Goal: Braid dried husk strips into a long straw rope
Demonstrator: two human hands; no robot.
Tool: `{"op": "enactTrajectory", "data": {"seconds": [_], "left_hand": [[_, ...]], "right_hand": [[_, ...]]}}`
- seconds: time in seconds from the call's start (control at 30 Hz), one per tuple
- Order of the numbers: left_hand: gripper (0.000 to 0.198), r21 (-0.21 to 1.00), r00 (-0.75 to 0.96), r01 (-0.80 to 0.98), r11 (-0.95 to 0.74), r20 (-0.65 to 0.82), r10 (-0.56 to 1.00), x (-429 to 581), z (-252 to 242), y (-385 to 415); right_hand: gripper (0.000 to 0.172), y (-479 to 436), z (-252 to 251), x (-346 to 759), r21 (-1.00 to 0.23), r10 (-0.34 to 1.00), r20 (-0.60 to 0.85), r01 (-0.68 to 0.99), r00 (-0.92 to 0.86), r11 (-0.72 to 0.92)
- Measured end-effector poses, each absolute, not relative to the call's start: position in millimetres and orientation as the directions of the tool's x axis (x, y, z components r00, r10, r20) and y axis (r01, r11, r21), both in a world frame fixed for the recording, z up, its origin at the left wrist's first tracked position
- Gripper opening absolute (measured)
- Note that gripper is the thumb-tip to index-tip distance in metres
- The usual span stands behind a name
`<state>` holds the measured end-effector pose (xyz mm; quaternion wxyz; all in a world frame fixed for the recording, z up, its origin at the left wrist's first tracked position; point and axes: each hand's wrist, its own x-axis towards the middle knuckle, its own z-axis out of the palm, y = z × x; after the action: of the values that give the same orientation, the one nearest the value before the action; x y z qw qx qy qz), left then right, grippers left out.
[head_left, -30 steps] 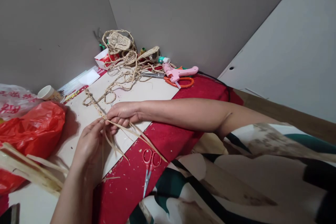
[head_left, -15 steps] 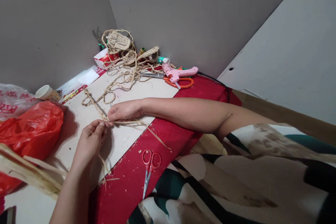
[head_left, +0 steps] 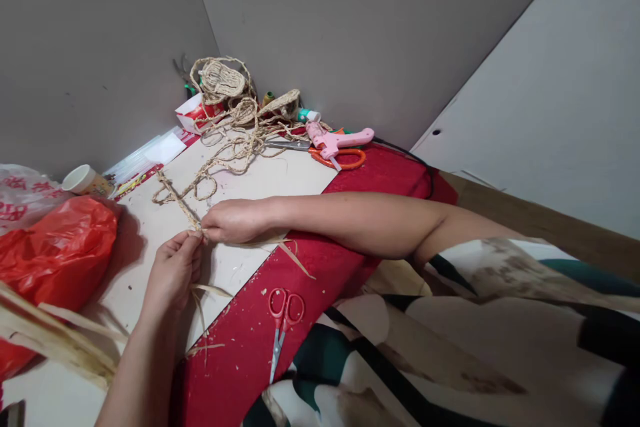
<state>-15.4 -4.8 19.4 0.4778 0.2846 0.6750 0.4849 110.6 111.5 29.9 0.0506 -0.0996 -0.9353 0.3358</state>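
Note:
A braided straw cord (head_left: 181, 201) runs from the tangle at the back down to my two hands, which meet at its near end. My left hand (head_left: 176, 259) pinches that end between thumb and forefinger. Right beside it, my right hand (head_left: 234, 220) is closed with its fingertips on the straw, its back turned up. One loose straw strand (head_left: 296, 259) trails out to the right from under my right hand. Other strands (head_left: 213, 289) hang below my left hand. The fingertips partly hide where the strands cross.
Small red-handled scissors (head_left: 284, 320) lie on the red cloth (head_left: 235, 367). A pink glue gun (head_left: 334, 140) and orange-handled scissors (head_left: 345, 159) lie at the back. On the left are a red plastic bag (head_left: 60, 247), a paper cup (head_left: 85, 181) and a bundle of straw (head_left: 55, 340).
My right hand has turned over, its back now facing up more. A strand that lay lower now sticks out rightward below my left hand. The view has shifted slightly.

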Motion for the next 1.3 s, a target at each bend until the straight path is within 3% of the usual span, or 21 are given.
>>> {"op": "enactTrajectory", "data": {"seconds": [0.13,0.27,0.4,0.5,0.67,0.87,0.97,1.03,1.07,1.1,1.2,1.23,1.3], "left_hand": [[0.023,0.935,-0.442,-0.015,0.354,-0.324,0.836,-15,17,-5],[0.022,0.941,-0.470,0.014,0.339,-0.292,0.833,-11,20,-6],[0.022,0.949,-0.426,-0.092,0.300,-0.310,0.850,-8,25,-6],[0.025,0.942,-0.399,-0.174,0.287,-0.334,0.854,-6,27,-7],[0.029,0.944,-0.390,-0.179,0.276,-0.326,0.861,-2,29,-9],[0.021,0.943,-0.382,-0.154,0.297,-0.334,0.862,-4,32,-11],[0.020,0.946,-0.401,-0.142,0.290,-0.323,0.857,-6,33,-11],[0.020,0.949,-0.410,-0.128,0.287,-0.314,0.856,-7,34,-11],[0.020,0.953,-0.414,-0.125,0.275,-0.302,0.859,-7,35,-11],[0.021,0.957,-0.415,-0.127,0.262,-0.291,0.862,-8,35,-11],[0.020,0.958,-0.400,-0.143,0.247,-0.285,0.871,-10,34,-11],[0.020,0.957,-0.394,-0.146,0.252,-0.290,0.872,-11,34,-10],[0.018,0.953,-0.374,-0.150,0.264,-0.302,0.877,-12,33,-10]], "right_hand": [[0.020,117,38,117,-0.594,0.246,0.018,0.188,-0.969,0.783],[0.019,111,45,122,-0.770,0.243,-0.045,0.189,-0.969,0.610],[0.022,92,43,121,-0.886,0.256,-0.134,0.231,-0.957,0.402],[0.026,80,38,120,-0.819,0.281,-0.152,0.280,-0.948,0.501],[0.022,73,38,121,-0.599,0.359,0.012,0.280,-0.933,0.750],[0.021,66,48,132,-0.540,0.087,-0.054,0.103,-0.995,0.835],[0.023,68,54,140,-0.666,-0.225,-0.154,-0.067,-0.962,0.743],[0.026,73,60,145,-0.789,-0.329,-0.157,-0.082,-0.931,0.609],[0.027,76,63,145,-0.824,-0.277,-0.120,-0.060,-0.953,0.563],[0.029,80,65,145,-0.836,-0.138,-0.053,-0.032,-0.989,0.547],[0.026,94,67,138,-0.805,0.413,0.221,0.074,-0.883,0.589],[0.024,98,64,133,-0.800,0.497,0.263,0.102,-0.827,0.592],[0.024,102,54,124,-0.840,0.517,0.196,0.129,-0.833,0.526]]}}
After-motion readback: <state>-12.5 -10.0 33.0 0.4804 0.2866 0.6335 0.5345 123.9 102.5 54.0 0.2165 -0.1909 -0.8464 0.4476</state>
